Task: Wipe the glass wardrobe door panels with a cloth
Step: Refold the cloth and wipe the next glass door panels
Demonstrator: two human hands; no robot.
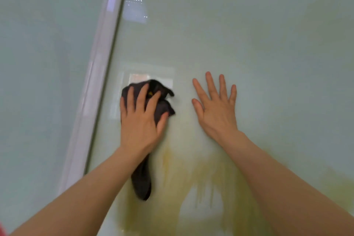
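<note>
A pale green frosted glass door panel [249, 34] fills most of the view. My left hand [140, 119] presses a dark grey cloth [159, 94] flat against the glass, fingers spread over it and thumb at its right edge; a tail of the cloth hangs down below my wrist. My right hand [216, 107] lies flat on the glass a little to the right, fingers straight and spread, holding nothing. Yellowish reflections show on the glass below both hands.
A white vertical frame strip [95, 74] runs slantwise on the left, separating this panel from a second glass panel [42, 63]. Bright window reflections sit on the glass above the cloth.
</note>
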